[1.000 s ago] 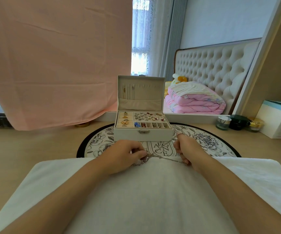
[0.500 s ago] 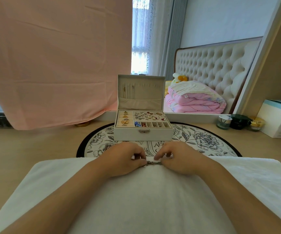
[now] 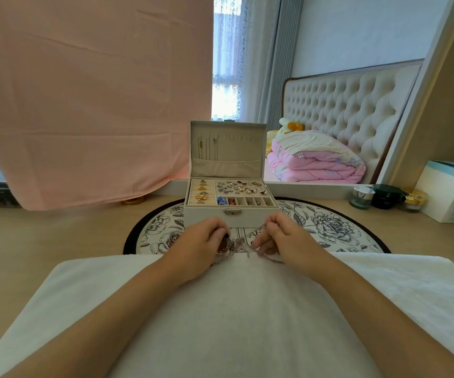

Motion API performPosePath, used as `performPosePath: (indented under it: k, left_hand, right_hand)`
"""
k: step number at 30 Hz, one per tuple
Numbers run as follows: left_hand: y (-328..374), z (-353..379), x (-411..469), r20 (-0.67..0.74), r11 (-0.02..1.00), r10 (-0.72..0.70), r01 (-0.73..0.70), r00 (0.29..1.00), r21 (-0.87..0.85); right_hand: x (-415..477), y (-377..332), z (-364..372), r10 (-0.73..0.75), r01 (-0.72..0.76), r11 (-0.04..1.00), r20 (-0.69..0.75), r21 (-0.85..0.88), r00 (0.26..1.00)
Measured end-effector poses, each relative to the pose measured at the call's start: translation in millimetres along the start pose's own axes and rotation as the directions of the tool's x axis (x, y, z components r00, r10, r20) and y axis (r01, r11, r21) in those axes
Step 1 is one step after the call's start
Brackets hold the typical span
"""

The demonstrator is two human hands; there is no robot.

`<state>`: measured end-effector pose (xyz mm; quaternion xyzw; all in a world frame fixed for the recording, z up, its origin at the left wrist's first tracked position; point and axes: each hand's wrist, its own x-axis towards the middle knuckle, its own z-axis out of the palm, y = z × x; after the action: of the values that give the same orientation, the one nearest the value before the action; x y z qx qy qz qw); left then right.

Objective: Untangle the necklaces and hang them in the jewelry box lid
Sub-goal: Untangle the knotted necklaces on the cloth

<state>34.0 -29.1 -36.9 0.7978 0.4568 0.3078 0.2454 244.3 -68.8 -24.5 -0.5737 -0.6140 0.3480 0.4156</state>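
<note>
Early-to-middle stage, by my read. The upright padded lid (image 3: 228, 170) of the cream rectangular jewelry box (image 3: 206, 216) already carries a few thin gold hanging chains (image 3: 207, 145) on its left hooks. The hooks to the right look bare.

The tangled clump of thin silvery necklaces (image 3: 233, 245) is not yet sorted. It sits between the two hands at the far edge of the white terry towel (image 3: 234, 317), just in front of the box and over the round black-and-white floral mat (image 3: 329, 227).

Left hand (image 3: 200, 242): fingers curled, pinching the knotted mass at its fingertips. Right hand (image 3: 287, 238): fingers curled too, pinching what looks like one strand, which runs taut from the clump up toward that hand.

The chains are blurred, so I cannot tell how many are in the knot or where any clasp is. They look fine-linked and light, bunched tight on the left hand's side and looser toward the right.

What's left, as I judge it: free each chain, then hang each one on an empty hook.
</note>
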Motion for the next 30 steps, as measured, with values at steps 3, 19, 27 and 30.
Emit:
performPosePath:
  k: [3, 19, 27, 30]
  left_hand:
    - [8.4, -0.4, -1.2, 0.064, 0.804, -0.238, 0.233, 0.969, -0.548]
    - [5.7, -12.3, -2.4, 0.157, 0.992, -0.084, 0.068, 0.984, 0.106]
    - [6.2, -12.0, -5.1, 0.204, 0.802, 0.176, -0.26, 0.963, 0.538]
    - [4.5, -8.3, -3.8, 0.238, 0.72, 0.345, -0.419, 0.908, 0.553]
  right_hand:
    - [-2.5, -9.8, 4.4, 0.105, -0.089, 0.947, -0.037, 0.31, 0.994]
    - [-1.4, -0.6, -13.8, 0.048, -0.119, 0.804, -0.135, -0.583, 0.99]
    - [-8.7, -8.0, -14.9, 0.025, 0.006, 0.55, 0.023, -0.835, 0.999]
    - [-8.1, -6.7, -8.9, -0.141, 0.176, 0.711, 0.108, -0.681, 0.984]
